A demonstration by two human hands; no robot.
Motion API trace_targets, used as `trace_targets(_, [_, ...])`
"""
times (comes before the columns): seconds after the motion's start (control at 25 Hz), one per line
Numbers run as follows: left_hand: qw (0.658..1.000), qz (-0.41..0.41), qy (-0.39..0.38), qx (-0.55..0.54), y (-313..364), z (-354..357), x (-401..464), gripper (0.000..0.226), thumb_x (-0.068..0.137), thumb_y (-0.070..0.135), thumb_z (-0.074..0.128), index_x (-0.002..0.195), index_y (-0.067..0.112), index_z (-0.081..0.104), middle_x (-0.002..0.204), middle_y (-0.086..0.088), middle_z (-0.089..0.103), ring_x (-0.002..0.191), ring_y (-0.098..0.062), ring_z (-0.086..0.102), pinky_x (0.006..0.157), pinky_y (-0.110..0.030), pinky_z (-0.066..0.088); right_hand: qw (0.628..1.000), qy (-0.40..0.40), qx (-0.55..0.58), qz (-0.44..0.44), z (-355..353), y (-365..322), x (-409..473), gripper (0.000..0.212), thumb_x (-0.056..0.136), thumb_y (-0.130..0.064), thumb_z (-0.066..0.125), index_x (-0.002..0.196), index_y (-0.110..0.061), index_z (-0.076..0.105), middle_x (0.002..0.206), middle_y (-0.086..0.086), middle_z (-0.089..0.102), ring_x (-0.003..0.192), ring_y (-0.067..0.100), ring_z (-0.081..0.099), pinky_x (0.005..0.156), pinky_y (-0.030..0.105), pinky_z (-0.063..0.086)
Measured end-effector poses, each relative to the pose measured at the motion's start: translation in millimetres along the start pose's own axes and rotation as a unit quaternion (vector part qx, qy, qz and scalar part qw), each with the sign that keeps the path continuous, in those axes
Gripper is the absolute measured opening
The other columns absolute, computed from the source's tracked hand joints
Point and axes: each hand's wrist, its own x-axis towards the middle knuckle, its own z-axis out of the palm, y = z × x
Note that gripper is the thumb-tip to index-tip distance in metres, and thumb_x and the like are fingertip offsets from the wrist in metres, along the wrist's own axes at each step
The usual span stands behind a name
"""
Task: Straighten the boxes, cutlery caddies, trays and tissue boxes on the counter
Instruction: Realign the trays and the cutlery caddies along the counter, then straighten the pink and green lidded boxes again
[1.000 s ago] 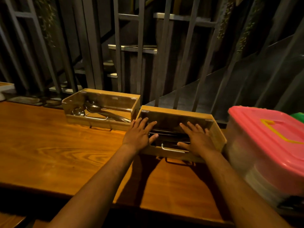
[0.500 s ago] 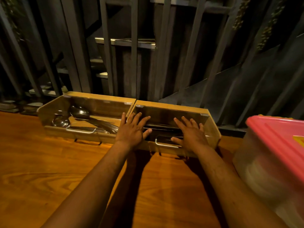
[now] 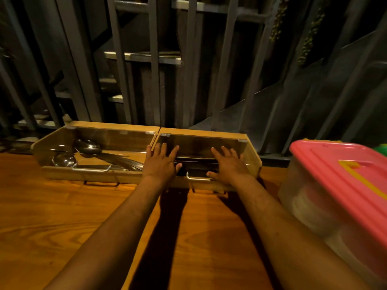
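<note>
Nearest you, a wooden counter (image 3: 62,237) fills the lower half of the frame, and your two bare forearms reach forward across it from the bottom edge.

At centre frame, both hands lie flat on the right caddy (image 3: 250,151). Your left hand (image 3: 160,163) rests on the clear lid near its left end, fingers spread and gripping nothing. Your right hand (image 3: 229,167) lies flat further right, fingers spread, its thumb beside the metal handle (image 3: 198,178) on the front edge; it grips nothing either.

Just left of it sits the left caddy (image 3: 94,174), with ladles (image 3: 88,146) showing through its lid. The two caddies touch end to end, and their front and back edges run in nearly one line, so this pair looks close to straightened.

At the right edge of the frame, near but apart from the right caddy, stands a clear tub (image 3: 303,206) with a pink lid (image 3: 343,174). I judge it has yet to be squared up. Something green (image 3: 381,148) peeks out behind it.

Farthest off, dark railings (image 3: 155,70) and stairs fill the upper frame.

Count: two caddies, one tub, two hands. You have no trays or tissue boxes in view here, so their state cannot be told.
</note>
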Motion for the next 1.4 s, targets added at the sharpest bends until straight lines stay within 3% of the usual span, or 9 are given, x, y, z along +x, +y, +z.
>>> trace_targets(0.2, [0.992,0.020,0.091,-0.090,58,-61,-42,0.045,0.096,0.052,0.043,0.135,0.031,0.051,0.134,0.000,0.058,0.132,-0.022,0.044,0.116,-0.053,0.020,0.992,0.085,0.094,-0.006,-40,22,-57,0.062,0.088,-0.049,0.063,0.145,-0.033,0.042,0.149,0.001,0.044,0.135,0.024,0.042,0.108,0.044,0.039])
trace_targets(0.4, [0.958,0.101,0.205,-0.174,156,-118,-94,0.031,0.093,0.046,0.054,0.119,0.033,0.063,0.121,0.010,0.066,0.122,-0.012,0.053,0.116,-0.048,0.023,0.977,0.183,0.105,-0.025,-101,90,-132,0.042,0.089,-0.047,0.062,0.128,-0.032,0.062,0.129,0.004,0.064,0.116,0.029,0.059,0.095,0.042,0.049])
trace_targets(0.56, [0.949,0.127,0.219,-0.190,258,-146,-126,0.032,0.089,0.044,0.053,0.117,0.032,0.064,0.117,0.005,0.067,0.118,-0.018,0.056,0.108,-0.044,0.031,0.976,0.194,0.088,-0.048,-116,166,-185,0.045,0.086,-0.047,0.061,0.128,-0.029,0.063,0.134,0.001,0.062,0.123,0.026,0.056,0.099,0.042,0.046])
trace_targets(0.68, [0.946,0.148,0.206,-0.202,333,-156,-155,0.037,0.086,0.038,0.047,0.115,0.027,0.067,0.108,-0.001,0.070,0.104,-0.025,0.062,0.092,-0.040,0.040,0.980,0.170,0.092,-0.048,-113,235,-230,0.041,0.088,-0.044,0.061,0.126,-0.030,0.064,0.134,-0.001,0.062,0.123,0.025,0.056,0.100,0.041,0.046])
trace_targets(0.8, [0.930,0.118,0.211,-0.277,373,-156,-174,0.034,0.090,0.031,0.049,0.115,0.021,0.069,0.112,-0.004,0.071,0.103,-0.025,0.063,0.085,-0.034,0.045,0.979,0.165,0.115,-0.044,-101,290,-271,0.046,0.087,-0.056,0.056,0.123,-0.028,0.066,0.128,-0.002,0.065,0.117,0.022,0.060,0.095,0.040,0.049])
trace_targets(1.0, [0.949,0.073,0.157,-0.262,392,-140,-209,0.054,0.095,0.063,0.029,0.135,0.037,0.052,0.144,0.008,0.049,0.138,-0.014,0.034,0.104,-0.033,0.035,0.984,0.142,0.062,-0.084,-87,328,-324,0.098,0.060,-0.096,0.033,0.142,-0.043,0.045,0.151,-0.012,0.043,0.139,0.016,0.039,0.114,0.046,0.028])
trace_targets(1.12, [0.957,0.068,0.167,-0.226,385,-129,-213,0.062,0.090,0.073,0.024,0.140,0.042,0.044,0.145,0.012,0.044,0.141,-0.011,0.026,0.097,-0.029,0.036,0.978,0.177,-0.012,-0.112,-78,329,-315,0.094,0.062,-0.091,0.036,0.144,-0.044,0.041,0.151,-0.010,0.045,0.136,0.021,0.043,0.111,0.051,0.031])
trace_targets(1.28, [0.956,0.047,0.201,-0.207,376,-119,-193,0.056,0.093,0.067,0.029,0.136,0.036,0.050,0.139,0.008,0.049,0.135,-0.012,0.034,0.083,-0.024,0.038,0.980,0.159,-0.028,-0.117,-77,318,-288,0.094,0.062,-0.089,0.030,0.147,-0.047,0.031,0.155,-0.012,0.037,0.140,0.020,0.037,0.113,0.049,0.027])
trace_targets(1.4, [0.952,0.035,0.212,-0.216,368,-112,-169,0.055,0.094,0.063,0.029,0.133,0.031,0.051,0.135,0.004,0.050,0.133,-0.017,0.036,0.081,-0.030,0.045,0.978,0.173,-0.014,-0.115,-76,307,-262,0.089,0.064,-0.083,0.035,0.146,-0.047,0.034,0.154,-0.011,0.039,0.139,0.021,0.038,0.112,0.050,0.027])
